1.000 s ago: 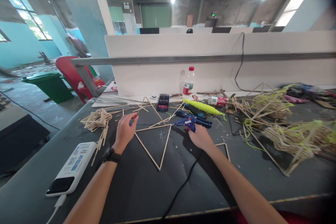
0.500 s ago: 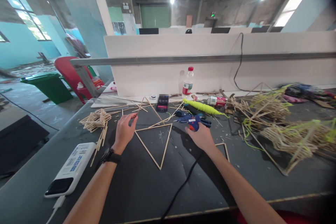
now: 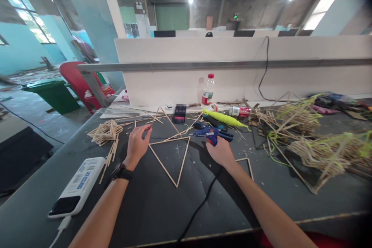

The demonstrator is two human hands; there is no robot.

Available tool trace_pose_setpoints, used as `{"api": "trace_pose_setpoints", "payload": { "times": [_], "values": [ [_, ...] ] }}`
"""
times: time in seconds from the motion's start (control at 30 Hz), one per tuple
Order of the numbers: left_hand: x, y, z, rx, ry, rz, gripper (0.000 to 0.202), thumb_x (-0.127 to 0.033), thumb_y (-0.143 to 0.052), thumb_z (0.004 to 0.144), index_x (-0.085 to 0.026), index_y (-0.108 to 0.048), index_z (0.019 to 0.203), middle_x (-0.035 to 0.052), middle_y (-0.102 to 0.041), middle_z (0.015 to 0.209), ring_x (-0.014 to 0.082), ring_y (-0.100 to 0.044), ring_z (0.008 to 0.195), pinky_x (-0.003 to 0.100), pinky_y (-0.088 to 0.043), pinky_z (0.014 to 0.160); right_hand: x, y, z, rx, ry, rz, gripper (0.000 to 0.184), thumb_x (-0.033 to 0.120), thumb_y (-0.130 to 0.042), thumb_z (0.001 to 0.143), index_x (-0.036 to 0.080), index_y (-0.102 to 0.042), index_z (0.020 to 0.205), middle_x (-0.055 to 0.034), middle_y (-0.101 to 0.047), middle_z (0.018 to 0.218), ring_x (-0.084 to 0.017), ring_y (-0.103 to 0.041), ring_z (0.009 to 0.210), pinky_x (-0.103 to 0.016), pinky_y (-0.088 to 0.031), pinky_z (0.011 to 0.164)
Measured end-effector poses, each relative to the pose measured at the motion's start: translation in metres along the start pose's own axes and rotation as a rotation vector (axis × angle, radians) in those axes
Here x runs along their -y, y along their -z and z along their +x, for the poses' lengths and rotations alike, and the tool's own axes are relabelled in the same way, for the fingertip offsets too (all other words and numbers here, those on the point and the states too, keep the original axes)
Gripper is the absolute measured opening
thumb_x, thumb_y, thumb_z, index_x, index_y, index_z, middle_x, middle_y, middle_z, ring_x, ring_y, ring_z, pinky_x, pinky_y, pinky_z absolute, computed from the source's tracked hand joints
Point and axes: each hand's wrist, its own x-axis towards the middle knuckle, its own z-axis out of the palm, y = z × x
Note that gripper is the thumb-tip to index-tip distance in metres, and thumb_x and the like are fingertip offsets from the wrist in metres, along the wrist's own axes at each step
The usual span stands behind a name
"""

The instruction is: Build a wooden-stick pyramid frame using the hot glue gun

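Observation:
My left hand, wearing a black wristband, pinches a thin wooden stick between thumb and fingertips. That stick leans up to a peak where it meets another stick sloping down to the right; whether they are joined I cannot tell. My right hand is wrapped around the handle of a blue glue gun, its nozzle pointing left. Flat on the table, between my hands and nearer to me, lies a triangle of wooden sticks. The gun's black cord runs toward the table's front edge.
A stick pile and a white power bank lie at left. Stick frames with yellow-green string crowd the right. Behind stand a red-capped bottle and a phone-like device; a yellow-green string bundle lies near them.
The glue gun and my right hand have shifted very slightly; the nozzle sits a touch further left. My left hand keeps its pinch on the stick.

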Motion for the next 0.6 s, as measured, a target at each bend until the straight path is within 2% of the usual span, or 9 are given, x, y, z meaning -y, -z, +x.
{"api": "trace_pose_setpoints", "payload": {
  "times": [0.17,0.4,0.6],
  "values": [
    [0.0000,-0.0001,-0.0001,-0.001,0.000,0.000,0.022,-0.032,-0.053,0.096,-0.021,-0.068,0.107,0.0064,-0.073,0.099,0.0235,-0.065,0.096,0.037,-0.049,0.090,0.0000,0.0010,0.0007,0.021,0.038,-0.069,0.016,0.030,-0.057,0.082,0.018,-0.067,0.084,-0.0108,-0.072,0.083,-0.026,-0.069,0.084,-0.030,-0.047,0.073],
    [-0.0013,0.0015,-0.0001,-0.004,0.009,-0.002,0.022,-0.032,-0.052,0.096,-0.021,-0.069,0.107,0.0066,-0.073,0.100,0.0238,-0.066,0.096,0.037,-0.049,0.090,-0.0003,0.0006,0.0010,0.071,0.099,-0.136,0.023,0.024,-0.055,0.085,0.015,-0.071,0.098,-0.0120,-0.075,0.092,-0.027,-0.068,0.093,-0.030,-0.046,0.082],
    [-0.0002,0.0012,0.0000,0.003,0.014,-0.001,0.022,-0.033,-0.051,0.096,-0.022,-0.069,0.106,0.0067,-0.074,0.101,0.0244,-0.065,0.097,0.038,-0.049,0.091,-0.0009,-0.0016,0.0008,0.080,0.112,-0.188,0.023,0.024,-0.053,0.087,0.014,-0.070,0.099,-0.0128,-0.075,0.094,-0.027,-0.068,0.094,-0.031,-0.045,0.085]
  ]
}}
